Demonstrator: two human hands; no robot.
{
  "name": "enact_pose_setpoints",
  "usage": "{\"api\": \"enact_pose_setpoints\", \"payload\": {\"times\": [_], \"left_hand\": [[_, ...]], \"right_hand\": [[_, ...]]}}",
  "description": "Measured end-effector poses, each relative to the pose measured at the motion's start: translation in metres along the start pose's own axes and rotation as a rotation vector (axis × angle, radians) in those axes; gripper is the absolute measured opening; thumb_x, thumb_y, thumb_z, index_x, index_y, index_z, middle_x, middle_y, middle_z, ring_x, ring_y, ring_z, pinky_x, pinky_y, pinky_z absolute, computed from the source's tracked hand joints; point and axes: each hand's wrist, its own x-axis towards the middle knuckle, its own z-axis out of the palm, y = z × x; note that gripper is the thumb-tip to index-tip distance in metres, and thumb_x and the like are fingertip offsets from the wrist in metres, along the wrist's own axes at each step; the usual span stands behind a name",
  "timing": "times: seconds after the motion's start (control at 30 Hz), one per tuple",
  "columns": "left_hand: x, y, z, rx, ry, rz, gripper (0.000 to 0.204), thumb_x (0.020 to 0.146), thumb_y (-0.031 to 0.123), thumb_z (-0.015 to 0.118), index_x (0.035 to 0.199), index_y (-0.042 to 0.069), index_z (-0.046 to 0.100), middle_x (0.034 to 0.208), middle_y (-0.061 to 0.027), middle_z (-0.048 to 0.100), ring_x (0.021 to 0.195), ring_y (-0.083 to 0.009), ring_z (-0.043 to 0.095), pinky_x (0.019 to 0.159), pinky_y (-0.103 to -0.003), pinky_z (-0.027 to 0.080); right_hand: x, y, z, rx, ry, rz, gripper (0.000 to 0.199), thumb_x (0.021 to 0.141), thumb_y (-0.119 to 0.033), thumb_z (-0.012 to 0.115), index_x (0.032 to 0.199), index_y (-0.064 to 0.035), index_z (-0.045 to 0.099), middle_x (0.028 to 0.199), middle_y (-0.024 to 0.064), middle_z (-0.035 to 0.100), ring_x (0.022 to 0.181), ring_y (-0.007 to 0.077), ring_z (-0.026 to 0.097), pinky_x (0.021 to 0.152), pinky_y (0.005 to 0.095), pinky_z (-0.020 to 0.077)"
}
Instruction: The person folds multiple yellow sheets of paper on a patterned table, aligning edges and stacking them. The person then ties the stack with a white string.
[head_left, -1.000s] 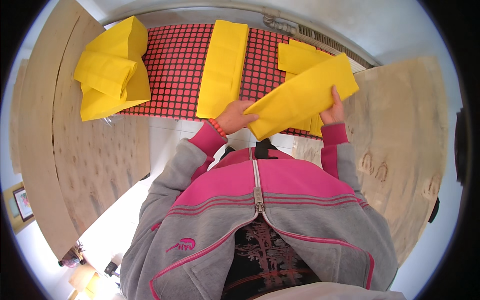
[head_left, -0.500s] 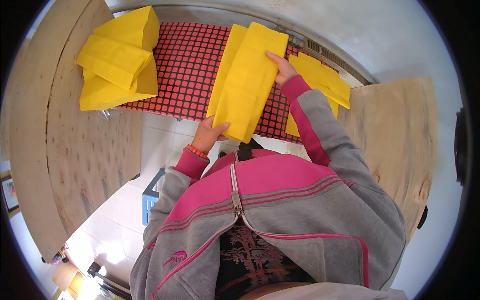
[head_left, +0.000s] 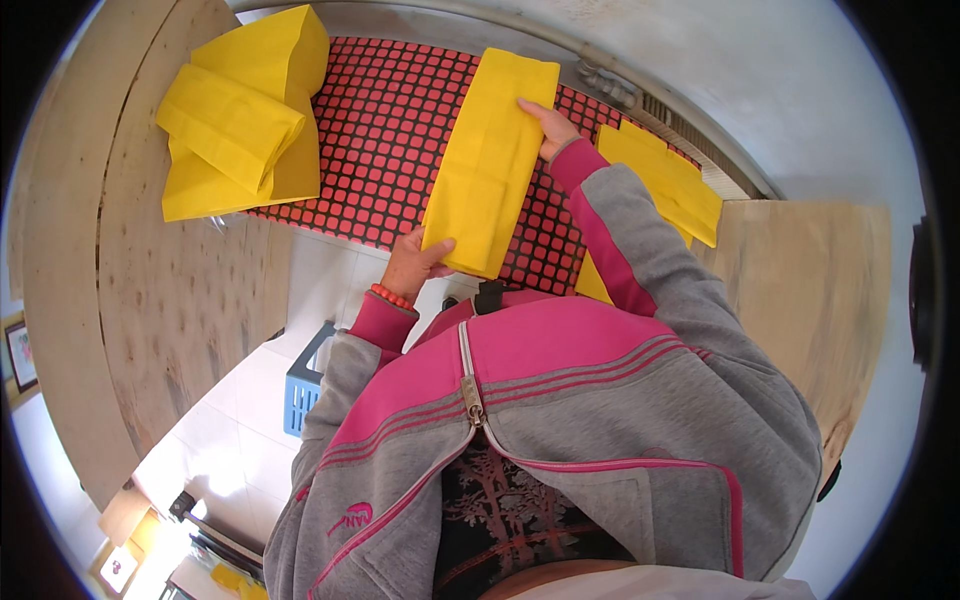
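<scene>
A yellow fabric piece (head_left: pixel 490 165), folded into a long flat strip, is held between both of my hands over the red-and-black checkered tabletop (head_left: pixel 380 130). My left hand (head_left: pixel 415 262), with a red bead bracelet at its wrist, grips the near left corner, its thumb on top. Higher up, my right hand (head_left: pixel 552 128) pinches the far right edge, thumb on the upper side and the other fingers hidden. At the left end of the table lies a larger heap of yellow fabric (head_left: pixel 240 130), partly folded. More flat yellow fabric (head_left: pixel 660 180) lies to the right, partly behind my right forearm.
Bare wooden boards flank the table, one on the left (head_left: pixel 180 320) and one on the right (head_left: pixel 800 290). Pipes (head_left: pixel 610 85) run along the wall behind it. Down on the tiled floor, a blue plastic basket (head_left: pixel 302 395) stands beside my left arm.
The two layers of the held fabric, fanned apart before, now lie one over the other as a single narrower strip. My right hand has shifted slightly left with it; both hands keep their grip.
</scene>
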Motion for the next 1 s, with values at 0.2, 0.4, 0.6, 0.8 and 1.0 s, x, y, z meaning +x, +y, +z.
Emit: {"api": "enact_pose_setpoints", "payload": {"times": [0.2, 0.4, 0.6, 0.8, 1.0], "left_hand": [[0.005, -0.006, -0.002, 0.000, 0.014, -0.045, 0.037, 0.093, 0.020, 0.065, 0.125, 0.003, 0.057, 0.105, -0.0039, 0.069, 0.085, -0.0104, 0.068, 0.069, -0.022, 0.056], [0.008, -0.016, -0.008, -0.109, 0.068, -0.072, 0.034, 0.092, 0.020, 0.067, 0.120, 0.003, 0.061, 0.103, -0.0052, 0.069, 0.085, -0.0106, 0.068, 0.072, -0.024, 0.057], [0.000, -0.030, -0.006, -0.385, 0.074, -0.096, 0.032, 0.093, 0.018, 0.066, 0.120, 0.003, 0.060, 0.105, -0.0052, 0.070, 0.090, -0.0119, 0.068, 0.078, -0.024, 0.056], [-0.007, -0.057, -0.008, -0.623, 0.029, -0.079, 0.024, 0.095, 0.016, 0.062, 0.117, 0.004, 0.060, 0.108, -0.0057, 0.069, 0.096, -0.0130, 0.067, 0.084, -0.024, 0.053], [-0.011, -0.067, 0.001, -0.632, 0.109, -0.145, 0.025, 0.097, 0.021, 0.061, 0.118, 0.007, 0.059, 0.109, -0.0037, 0.068, 0.096, -0.0123, 0.067, 0.085, -0.024, 0.052]], "right_hand": [[0.003, 0.003, -0.004, -0.056, -0.026, 0.005, 0.040, 0.094, -0.017, 0.064, 0.130, -0.0006, 0.054, 0.128, 0.0113, 0.061, 0.115, 0.0247, 0.060, 0.100, 0.0395, 0.0484], [0.004, 0.008, -0.009, -0.079, -0.029, -0.005, 0.040, 0.094, -0.016, 0.065, 0.129, -0.0009, 0.055, 0.127, 0.0108, 0.062, 0.114, 0.0244, 0.060, 0.100, 0.0393, 0.0481], [0.008, 0.011, -0.013, -0.103, 0.035, -0.006, 0.038, 0.093, -0.015, 0.066, 0.127, -0.0014, 0.056, 0.126, 0.0098, 0.062, 0.113, 0.0242, 0.060, 0.100, 0.0385, 0.0479], [0.011, 0.013, -0.015, -0.125, 0.047, -0.020, 0.037, 0.093, -0.013, 0.066, 0.127, -0.0015, 0.056, 0.126, 0.0102, 0.061, 0.115, 0.0258, 0.059, 0.101, 0.0394, 0.0474], [0.012, 0.013, -0.012, -0.192, 0.102, -0.020, 0.039, 0.094, -0.012, 0.065, 0.129, -0.0014, 0.054, 0.128, 0.0107, 0.059, 0.117, 0.0266, 0.057, 0.101, 0.0398, 0.0474]]}}
